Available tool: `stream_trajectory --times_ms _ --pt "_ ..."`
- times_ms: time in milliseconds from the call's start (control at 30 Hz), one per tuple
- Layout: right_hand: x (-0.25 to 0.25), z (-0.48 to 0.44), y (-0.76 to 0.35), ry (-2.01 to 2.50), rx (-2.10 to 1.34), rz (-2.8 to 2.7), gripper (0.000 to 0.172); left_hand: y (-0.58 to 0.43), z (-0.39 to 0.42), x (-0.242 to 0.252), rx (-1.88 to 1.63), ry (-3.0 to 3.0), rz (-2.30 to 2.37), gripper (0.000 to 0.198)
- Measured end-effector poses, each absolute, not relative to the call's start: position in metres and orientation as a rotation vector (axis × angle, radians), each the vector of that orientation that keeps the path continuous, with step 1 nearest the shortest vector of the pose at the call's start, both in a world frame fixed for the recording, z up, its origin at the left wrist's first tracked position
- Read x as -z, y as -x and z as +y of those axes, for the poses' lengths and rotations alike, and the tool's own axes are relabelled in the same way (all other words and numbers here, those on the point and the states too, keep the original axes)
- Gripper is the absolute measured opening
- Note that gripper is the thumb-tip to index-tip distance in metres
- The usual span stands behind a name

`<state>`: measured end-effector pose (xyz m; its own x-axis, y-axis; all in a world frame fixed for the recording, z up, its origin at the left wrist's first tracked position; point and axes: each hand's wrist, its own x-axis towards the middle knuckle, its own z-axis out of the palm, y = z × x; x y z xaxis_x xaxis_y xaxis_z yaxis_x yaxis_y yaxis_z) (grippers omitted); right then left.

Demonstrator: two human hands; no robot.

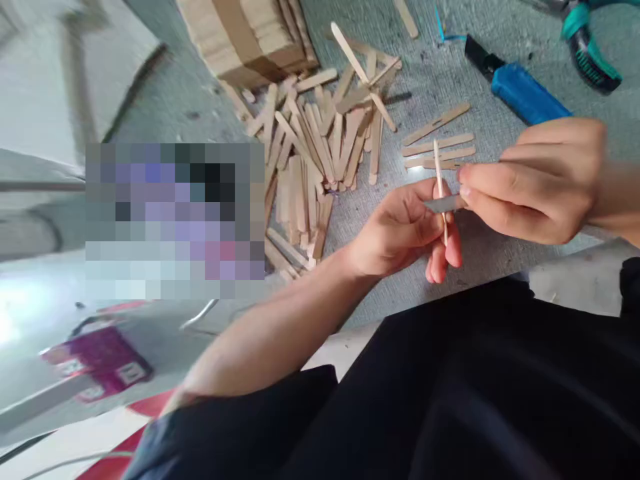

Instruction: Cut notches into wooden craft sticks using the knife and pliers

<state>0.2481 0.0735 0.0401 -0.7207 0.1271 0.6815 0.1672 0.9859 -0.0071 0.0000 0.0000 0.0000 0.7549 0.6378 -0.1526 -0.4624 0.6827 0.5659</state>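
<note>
My left hand (405, 230) is closed on a thin wooden stick (439, 173) that stands upright between its fingers. My right hand (540, 180) pinches a small grey blade (445, 203) and presses it across the stick's lower part. Both hands hover over a grey mat (450, 87). Behind them lies a loose heap of flat wooden craft sticks (315, 147), with three more sticks (437, 143) laid side by side just beyond the blade.
A stacked bundle of sticks (250, 33) sits at the top. A blue utility knife (517, 90) and teal-handled pliers (587, 47) lie top right. A purple box (100, 360) is at lower left. My dark-clothed lap (475, 393) fills the foreground.
</note>
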Motion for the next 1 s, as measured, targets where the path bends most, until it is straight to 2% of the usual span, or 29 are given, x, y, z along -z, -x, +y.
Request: stream_trajectory --times_ms 167,400,533,667,733,867,1000 --pt "-0.032 0.069 -0.253 0.404 -0.055 -2.526 0.023 -0.001 -0.002 -0.004 -0.612 -0.567 0.428 0.049" --pt "-0.025 0.084 -0.265 0.537 -0.383 -2.626 0.030 -0.005 0.000 0.002 -0.640 -0.518 0.386 0.042" --pt "-0.031 0.095 -0.258 0.305 -0.165 -2.618 0.016 -0.009 0.002 0.010 -0.678 -0.505 0.348 0.047" --pt "-0.032 0.100 -0.251 0.049 0.292 -2.467 0.021 -0.012 0.005 0.017 -0.719 -0.495 0.342 0.045" --pt "-0.028 0.101 -0.251 0.016 0.392 -2.414 0.020 -0.013 0.005 0.018 -0.734 -0.491 0.348 0.041" --pt "-0.020 0.100 -0.253 0.103 0.255 -2.398 0.011 -0.015 0.008 0.017 -0.793 -0.494 0.345 0.033" --pt "-0.020 0.093 -0.248 0.211 0.014 -2.279 0.011 -0.015 0.009 0.017 -0.815 -0.482 0.335 0.034"
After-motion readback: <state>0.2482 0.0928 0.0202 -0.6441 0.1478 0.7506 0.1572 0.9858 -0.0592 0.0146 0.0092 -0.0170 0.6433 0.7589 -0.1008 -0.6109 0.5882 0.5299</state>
